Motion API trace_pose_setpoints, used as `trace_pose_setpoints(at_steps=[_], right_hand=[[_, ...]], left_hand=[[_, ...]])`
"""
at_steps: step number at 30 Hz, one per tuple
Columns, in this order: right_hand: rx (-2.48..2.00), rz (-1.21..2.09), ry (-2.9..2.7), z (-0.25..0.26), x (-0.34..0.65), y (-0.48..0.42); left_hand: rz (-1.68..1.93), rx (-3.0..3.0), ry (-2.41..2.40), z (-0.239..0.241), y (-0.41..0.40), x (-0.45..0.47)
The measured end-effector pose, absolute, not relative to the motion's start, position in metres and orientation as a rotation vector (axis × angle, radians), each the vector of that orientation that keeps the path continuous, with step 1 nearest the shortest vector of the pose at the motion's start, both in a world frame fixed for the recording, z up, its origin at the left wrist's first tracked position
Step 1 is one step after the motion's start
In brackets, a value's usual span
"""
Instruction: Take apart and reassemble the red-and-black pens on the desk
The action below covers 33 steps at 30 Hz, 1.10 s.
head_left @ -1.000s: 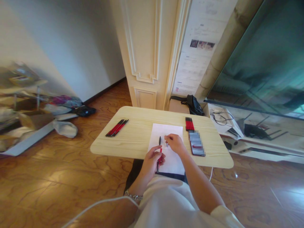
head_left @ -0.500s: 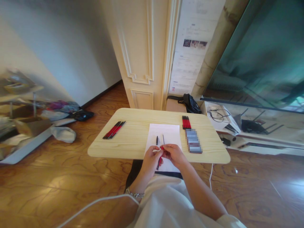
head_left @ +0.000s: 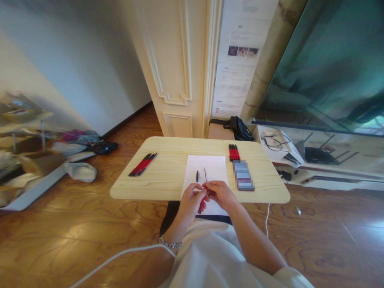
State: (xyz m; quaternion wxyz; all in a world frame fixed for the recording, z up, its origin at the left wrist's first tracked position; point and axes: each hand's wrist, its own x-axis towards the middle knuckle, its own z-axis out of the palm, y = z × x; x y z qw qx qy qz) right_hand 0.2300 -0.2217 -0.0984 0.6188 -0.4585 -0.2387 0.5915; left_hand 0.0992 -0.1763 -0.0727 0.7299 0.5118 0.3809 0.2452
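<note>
My left hand [head_left: 191,199] is closed round a red and black pen barrel [head_left: 202,203] over the near edge of a white sheet of paper [head_left: 207,168]. My right hand [head_left: 219,193] pinches the top end of the same barrel, fingertips touching the left hand. On the paper just beyond the hands lie a small black pen part [head_left: 197,176] and a thin refill [head_left: 205,175]. A bundle of red and black pens [head_left: 143,164] lies at the table's left. Another bundle of red and black pens [head_left: 234,152] lies at the back right.
The light wooden table [head_left: 168,180] also carries a phone [head_left: 243,175] right of the paper. A cream panelled pillar stands behind, with a black bag [head_left: 238,129] at its foot. Clutter lines the left floor; a low glass-fronted unit with cables stands at the right.
My right hand came back from the paper, leaving the thin refill lying there, and joined my left hand at the pen barrel. The view shifted slightly.
</note>
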Motion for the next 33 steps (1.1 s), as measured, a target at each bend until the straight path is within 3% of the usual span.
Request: trace_pose_setpoints(at_steps=[22,25,33], right_hand=[[-1.073,1.362,-0.671,-0.096,0.233,-0.228],[-1.22,1.224,-0.717,-0.101,0.245,-0.22],[-2.031,0.461,-1.271,-0.094,0.281,-0.181]], left_hand=[[0.463,1.139,0.778,-0.069,-0.175,0.099],[0.462,1.145,0.748,-0.072,-0.177,0.097],[0.532,1.1,0.731,-0.083,-0.173,0.095]])
